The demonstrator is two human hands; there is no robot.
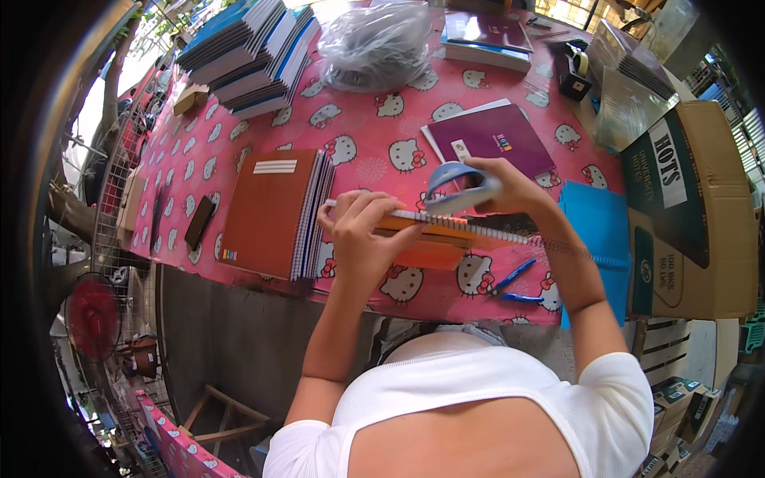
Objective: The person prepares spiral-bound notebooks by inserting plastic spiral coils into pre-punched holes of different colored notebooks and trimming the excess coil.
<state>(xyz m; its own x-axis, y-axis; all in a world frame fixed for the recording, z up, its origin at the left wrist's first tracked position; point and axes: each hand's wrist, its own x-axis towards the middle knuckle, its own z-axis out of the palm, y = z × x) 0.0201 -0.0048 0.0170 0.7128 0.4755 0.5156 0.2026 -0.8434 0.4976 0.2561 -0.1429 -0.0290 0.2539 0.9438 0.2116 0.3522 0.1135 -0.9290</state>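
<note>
Over the near edge of the table, my left hand (365, 231) is wrapped around the end of an orange-covered notebook (430, 231), held on edge with its spine up. A thin wire coil (567, 248) runs along that spine and sticks out past its right end. My right hand (510, 187) grips a blue-grey tool with a looped handle (456, 190), whose exact kind I cannot make out. The tool is close above the spine; whether it touches is unclear. To the left lies a stack of brown-covered notebooks (267, 211). Behind the tool rests a purple cover (494, 143).
Blue spiral notebooks (594, 239) and a cardboard box (693, 215) are at the right. Two blue pens (516, 275) lie near the front edge. A phone (200, 221) sits at left. Book stacks (247, 56) and a clear plastic bag (374, 48) stand at the back.
</note>
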